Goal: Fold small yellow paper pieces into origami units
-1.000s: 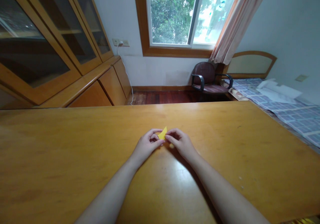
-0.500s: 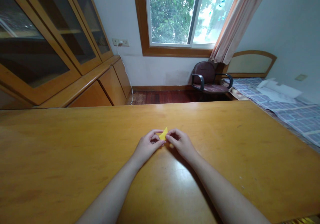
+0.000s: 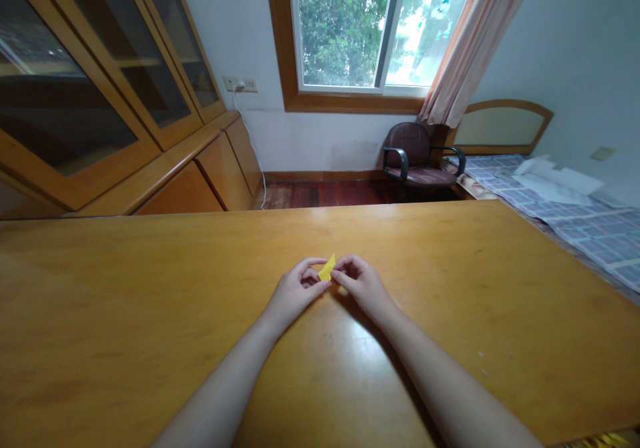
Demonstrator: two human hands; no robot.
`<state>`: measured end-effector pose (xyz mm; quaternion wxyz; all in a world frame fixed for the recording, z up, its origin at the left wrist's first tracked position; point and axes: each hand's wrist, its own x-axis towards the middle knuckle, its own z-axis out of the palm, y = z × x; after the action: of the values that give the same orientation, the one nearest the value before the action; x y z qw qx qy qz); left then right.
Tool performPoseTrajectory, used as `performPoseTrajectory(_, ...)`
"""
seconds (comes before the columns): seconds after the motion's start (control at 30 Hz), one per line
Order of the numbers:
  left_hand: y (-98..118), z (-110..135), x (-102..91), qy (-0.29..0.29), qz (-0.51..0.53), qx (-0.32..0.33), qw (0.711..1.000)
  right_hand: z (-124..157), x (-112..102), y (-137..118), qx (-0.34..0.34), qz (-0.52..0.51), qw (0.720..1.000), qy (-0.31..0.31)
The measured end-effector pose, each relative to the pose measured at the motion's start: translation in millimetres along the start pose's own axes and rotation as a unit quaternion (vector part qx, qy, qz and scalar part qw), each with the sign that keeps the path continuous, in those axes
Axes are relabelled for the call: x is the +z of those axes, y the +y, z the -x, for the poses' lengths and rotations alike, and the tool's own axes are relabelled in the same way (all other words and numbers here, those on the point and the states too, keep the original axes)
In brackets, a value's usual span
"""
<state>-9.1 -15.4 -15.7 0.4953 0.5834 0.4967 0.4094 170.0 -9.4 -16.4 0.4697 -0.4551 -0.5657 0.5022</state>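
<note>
A small piece of folded yellow paper (image 3: 327,269) is held up between both hands, just above the wooden table (image 3: 150,288). One corner of it points upward. My left hand (image 3: 300,284) grips its left and lower edge, with the thumb below and the index finger reaching over behind. On the other side, my right hand (image 3: 359,280) pinches the right edge between thumb and fingers. The fingertips partly cover the paper, so its full folded shape cannot be made out.
Beyond the table stand a maroon armchair (image 3: 410,151) and a window with a pink curtain (image 3: 465,48). Glass-door cabinets (image 3: 165,128) line the left. At the right is a bed (image 3: 575,215) with white sheets of material on it.
Almost nothing differs. Both hands keep their hold on the yellow paper, with only a very slight shift of the fingers.
</note>
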Motion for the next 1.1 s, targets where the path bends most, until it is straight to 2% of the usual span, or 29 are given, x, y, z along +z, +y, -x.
performPoseTrajectory(0.8,6.4,1.9,0.3,-0.006,-0.012,-0.009,1.000,1.6,0.1,0.2,-0.011,0.004,1.000,-0.029)
performPoseTrajectory(1.1,11.3,3.2,1.9,-0.035,0.063,-0.050,0.996,0.3,-0.9,-0.2,0.003,-0.041,0.999,-0.014)
